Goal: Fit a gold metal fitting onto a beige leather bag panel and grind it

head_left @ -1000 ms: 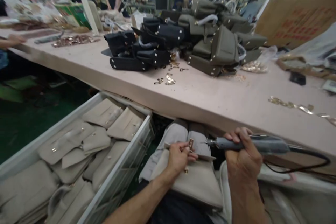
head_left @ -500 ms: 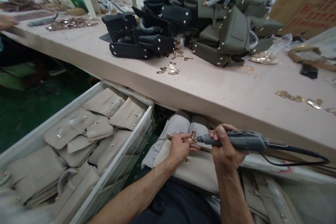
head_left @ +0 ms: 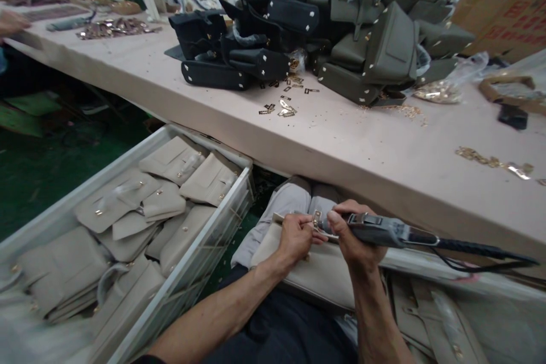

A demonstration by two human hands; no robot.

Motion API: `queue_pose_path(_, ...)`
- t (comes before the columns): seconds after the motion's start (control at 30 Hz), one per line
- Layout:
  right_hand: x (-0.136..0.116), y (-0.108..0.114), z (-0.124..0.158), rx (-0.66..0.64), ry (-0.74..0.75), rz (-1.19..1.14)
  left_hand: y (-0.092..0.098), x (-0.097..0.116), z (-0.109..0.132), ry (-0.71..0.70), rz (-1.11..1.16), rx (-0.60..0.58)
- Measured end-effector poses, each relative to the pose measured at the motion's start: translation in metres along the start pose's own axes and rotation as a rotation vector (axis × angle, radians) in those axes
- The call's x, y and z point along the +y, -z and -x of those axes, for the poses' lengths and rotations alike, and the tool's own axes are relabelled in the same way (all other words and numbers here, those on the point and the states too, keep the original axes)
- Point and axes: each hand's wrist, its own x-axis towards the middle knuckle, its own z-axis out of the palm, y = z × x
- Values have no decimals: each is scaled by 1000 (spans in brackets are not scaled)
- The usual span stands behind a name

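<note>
A beige handbag (head_left: 322, 281) lies across my lap. Above it, my left hand (head_left: 296, 237) is closed, thumb and fingers pinching a small gold metal fitting (head_left: 316, 218) at the bag's flap edge. My right hand (head_left: 360, 242) is wrapped round a dark grey electric screwdriver (head_left: 379, 229), whose cord (head_left: 478, 249) runs off to the right. The screwdriver's nose points left at the fitting, right beside my left fingertips. Whether the bit touches the fitting is hidden by the fingers.
A white crate (head_left: 205, 233) of beige bags stands to my left; more beige bags (head_left: 439, 318) lie at lower right. On the table (head_left: 350, 142) are black bags (head_left: 213, 75), olive bags (head_left: 390, 51), loose gold plates (head_left: 286, 108) and a cardboard box (head_left: 507, 11). Another person's hand (head_left: 12, 23) shows far left.
My right hand has moved left with the screwdriver, bringing its nose closer to the fitting. The tool has turned, its cord end dipping slightly. My left hand stays nearly in place.
</note>
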Motion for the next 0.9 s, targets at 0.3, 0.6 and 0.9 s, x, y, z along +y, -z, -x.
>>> queue_pose_path(0.3, -3, 3, -23, -327, 55, 8, 3, -11, -1, -64, -62, 30)
queue_pose_path(0.6, 4, -6, -18, -161, -63, 5, 2, -15, 1, -92, -43, 22)
queue_pose_path(0.9, -1, -27, -17, 196, -138, 16, -1, -25, 2, -87, -28, 77)
